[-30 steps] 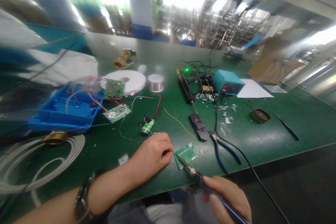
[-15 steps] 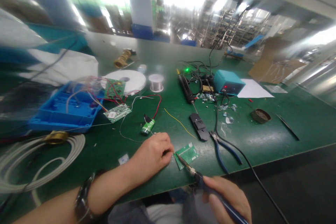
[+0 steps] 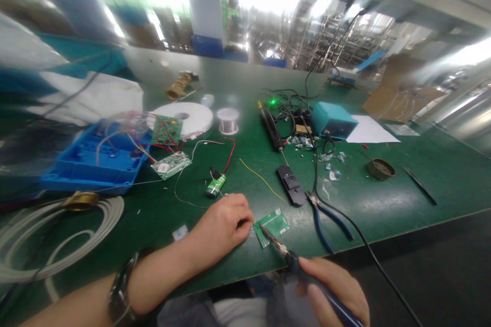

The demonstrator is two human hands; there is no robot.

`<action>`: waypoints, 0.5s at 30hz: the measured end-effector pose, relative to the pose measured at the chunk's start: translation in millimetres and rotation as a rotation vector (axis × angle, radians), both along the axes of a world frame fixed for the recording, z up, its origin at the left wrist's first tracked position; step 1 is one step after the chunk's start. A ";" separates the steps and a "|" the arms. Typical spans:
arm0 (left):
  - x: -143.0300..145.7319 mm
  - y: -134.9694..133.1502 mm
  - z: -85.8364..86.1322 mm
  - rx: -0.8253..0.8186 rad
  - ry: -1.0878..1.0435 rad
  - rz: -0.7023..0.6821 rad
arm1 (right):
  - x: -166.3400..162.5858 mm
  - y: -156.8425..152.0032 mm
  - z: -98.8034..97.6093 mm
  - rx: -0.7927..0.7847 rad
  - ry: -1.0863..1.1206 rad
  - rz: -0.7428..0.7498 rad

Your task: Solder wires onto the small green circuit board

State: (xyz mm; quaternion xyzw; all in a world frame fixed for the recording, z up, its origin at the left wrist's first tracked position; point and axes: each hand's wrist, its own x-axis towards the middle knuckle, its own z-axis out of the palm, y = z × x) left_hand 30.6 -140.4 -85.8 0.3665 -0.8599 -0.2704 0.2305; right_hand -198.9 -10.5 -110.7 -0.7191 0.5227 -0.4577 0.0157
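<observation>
A small green circuit board (image 3: 274,226) lies flat near the front edge of the bench. My right hand (image 3: 339,286) is wrapped round the dark blue handle of a soldering iron (image 3: 293,260), whose tip is at the left part of the board. My left hand (image 3: 226,219) rests on the bench at the board's left edge, thumb and fingers pinched together. Whatever it pinches is too small to make out. Just beyond that hand lies a green cylindrical battery (image 3: 216,184) with a red wire.
Blue-handled cutters (image 3: 324,219) and a black tool part (image 3: 290,185) lie right of the board. Farther back stand a teal soldering station (image 3: 334,120) and a solder spool (image 3: 228,120). A blue box (image 3: 95,163) and coiled white cable (image 3: 103,235) fill the left. The iron's cord crosses the right side.
My right hand and the soldering iron have shifted very slightly to the right. The red light on the soldering station no longer shows. My left hand stays in place.
</observation>
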 end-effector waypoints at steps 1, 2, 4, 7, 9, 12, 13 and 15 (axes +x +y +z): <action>0.0 -0.1 -0.3 0.001 0.001 -0.003 | -0.3 -0.1 0.6 0.001 0.006 -0.005; -0.1 -0.1 -0.6 0.002 0.000 -0.005 | -0.6 -0.5 1.0 0.006 0.010 -0.005; -0.2 0.0 -0.9 0.001 -0.001 -0.002 | -1.0 -1.7 1.4 -0.012 -0.005 0.024; -0.4 0.2 -0.9 -0.002 -0.006 0.008 | -1.3 -2.5 1.6 -0.013 -0.028 0.077; -0.3 0.2 -0.8 0.001 -0.012 0.010 | -1.4 -1.5 0.9 0.009 -0.028 0.067; 0.0 0.1 -0.7 0.005 -0.015 0.010 | -1.6 0.4 -3.2 0.041 -0.045 0.039; 0.1 0.1 -0.8 0.005 -0.013 0.009 | -1.5 0.6 -5.3 0.029 -0.065 0.044; 0.0 -0.1 -1.0 0.000 -0.007 0.010 | -1.4 0.3 -9.6 0.000 -0.103 0.061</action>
